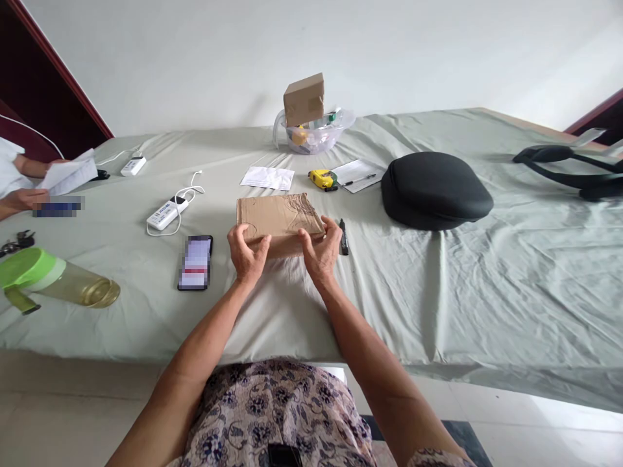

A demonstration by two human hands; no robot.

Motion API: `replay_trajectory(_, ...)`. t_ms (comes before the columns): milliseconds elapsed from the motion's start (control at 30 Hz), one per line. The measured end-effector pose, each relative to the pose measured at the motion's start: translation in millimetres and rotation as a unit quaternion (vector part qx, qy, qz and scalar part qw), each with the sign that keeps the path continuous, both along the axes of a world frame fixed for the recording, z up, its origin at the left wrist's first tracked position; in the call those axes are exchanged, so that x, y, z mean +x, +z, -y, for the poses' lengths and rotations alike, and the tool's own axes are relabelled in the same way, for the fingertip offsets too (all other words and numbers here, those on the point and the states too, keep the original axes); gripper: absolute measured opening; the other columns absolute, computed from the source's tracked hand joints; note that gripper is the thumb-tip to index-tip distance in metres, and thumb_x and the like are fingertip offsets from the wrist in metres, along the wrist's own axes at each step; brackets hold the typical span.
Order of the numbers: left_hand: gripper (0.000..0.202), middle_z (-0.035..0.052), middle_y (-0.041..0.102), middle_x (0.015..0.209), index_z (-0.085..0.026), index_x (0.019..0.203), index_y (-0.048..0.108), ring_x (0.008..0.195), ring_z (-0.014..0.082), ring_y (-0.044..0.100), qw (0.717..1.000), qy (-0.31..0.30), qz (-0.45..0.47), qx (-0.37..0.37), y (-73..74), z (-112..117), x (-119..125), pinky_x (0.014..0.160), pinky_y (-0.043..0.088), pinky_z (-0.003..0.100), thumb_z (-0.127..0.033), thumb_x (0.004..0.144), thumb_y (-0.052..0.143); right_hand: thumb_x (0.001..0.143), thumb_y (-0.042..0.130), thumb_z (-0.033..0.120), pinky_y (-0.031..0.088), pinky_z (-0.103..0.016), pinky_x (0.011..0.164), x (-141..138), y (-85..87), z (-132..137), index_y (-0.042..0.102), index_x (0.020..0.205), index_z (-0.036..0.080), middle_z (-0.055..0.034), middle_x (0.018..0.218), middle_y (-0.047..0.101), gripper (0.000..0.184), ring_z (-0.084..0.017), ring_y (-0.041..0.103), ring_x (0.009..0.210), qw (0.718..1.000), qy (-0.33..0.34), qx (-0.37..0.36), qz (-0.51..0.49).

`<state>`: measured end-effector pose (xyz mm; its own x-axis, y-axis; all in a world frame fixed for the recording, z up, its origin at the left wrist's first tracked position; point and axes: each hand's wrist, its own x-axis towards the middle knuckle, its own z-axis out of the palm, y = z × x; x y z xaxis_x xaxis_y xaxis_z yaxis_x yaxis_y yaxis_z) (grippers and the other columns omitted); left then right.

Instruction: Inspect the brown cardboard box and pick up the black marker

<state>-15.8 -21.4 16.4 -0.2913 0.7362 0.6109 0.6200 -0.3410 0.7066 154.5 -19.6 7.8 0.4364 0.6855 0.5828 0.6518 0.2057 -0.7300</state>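
Observation:
A flat brown cardboard box (pixel 278 217) lies on the grey-green sheet covering the table (pixel 462 279). My left hand (pixel 246 251) grips its near left edge, thumb on top. At the near right corner my right hand (pixel 321 250) holds it the same way, fingers curled round the side. A black pen (pixel 343 236) lies just right of my right hand. A phone (pixel 196 262) with a lit screen lies left of my left hand.
A black seat cushion (pixel 433 189) sits right. Behind the box: paper (pixel 267 177), yellow tape measure (pixel 322 178), clipboard (pixel 357 174), clear bowl (pixel 316 133) bearing a small box (pixel 304 98). Left: power strip (pixel 167 213), green-lidded jug (pixel 53 280), another person's hands (pixel 24 194).

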Motion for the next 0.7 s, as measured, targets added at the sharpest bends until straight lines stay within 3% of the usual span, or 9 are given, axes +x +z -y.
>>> replay_trajectory(133,0.053,0.0181,0.06,0.137,-0.019,0.133,0.048,0.133,0.0307,0.058,0.999,-0.03,0.031,-0.006,-1.7,-5,-14,0.117,0.044,0.045,-0.052,0.093,0.062,0.094,0.044,0.067,0.055,-0.039,0.084,12,-0.5,-5,0.054,0.128,0.022,-0.0081,0.104,0.063,0.058,-0.023,0.064,0.094,0.993,0.036,-0.009,-0.114)
replay_trajectory(267,0.07,0.0202,0.052,0.153,-0.019,0.149,0.037,0.144,0.0311,0.053,0.995,-0.063,0.067,-0.048,-4.7,-11,-31,0.12,0.044,0.043,-0.054,0.094,0.061,0.096,0.038,0.067,0.055,-0.039,0.086,22,0.3,-6,0.06,0.117,0.021,-0.0073,0.099,0.066,0.054,-0.022,0.064,0.092,0.985,0.072,-0.026,-0.153)
replay_trajectory(367,0.08,0.0211,0.053,0.153,-0.018,0.152,0.034,0.142,0.0307,0.056,0.987,-0.082,0.096,-0.095,-8.5,-15,-37,0.117,0.048,0.042,-0.053,0.09,0.069,0.086,0.052,0.077,0.056,-0.043,0.091,24,-2.5,-8,0.058,0.128,0.02,-0.0123,0.114,0.067,0.072,-0.027,0.065,0.104,0.982,0.119,-0.04,-0.142)
replay_trajectory(467,0.078,0.0199,0.06,0.147,-0.018,0.147,0.042,0.137,0.0307,0.06,0.984,-0.093,0.089,-0.126,-12.0,-19,-38,0.115,0.051,0.043,-0.048,0.084,0.077,0.075,0.065,0.083,0.055,-0.049,0.099,21,-8.3,-9,0.05,0.142,0.017,-0.019,0.132,0.062,0.095,-0.032,0.062,0.118,0.983,0.136,-0.059,-0.107)
replay_trajectory(600,0.074,0.0184,0.067,0.138,-0.018,0.137,0.051,0.131,0.0329,0.065,0.983,-0.073,0.06,-0.155,-13.2,-21,-36,0.111,0.054,0.045,-0.043,0.077,0.086,0.074,0.07,0.081,0.051,-0.054,0.106,17,-15.2,-13,0.04,0.153,0.015,-0.0218,0.137,0.06,0.108,-0.035,0.061,0.123,0.985,0.124,-0.084,-0.087)
replay_trajectory(700,0.084,0.0184,0.069,0.133,-0.018,0.141,0.05,0.127,0.0356,0.067,0.981,-0.047,0.031,-0.185,-12.6,-23,-38,0.106,0.057,0.047,-0.044,0.071,0.09,0.07,0.076,0.078,0.051,-0.053,0.104,19,-18.0,-16,0.036,0.156,0.014,-0.0243,0.142,0.058,0.114,-0.038,0.06,0.126,0.983,0.121,-0.114,-0.077)
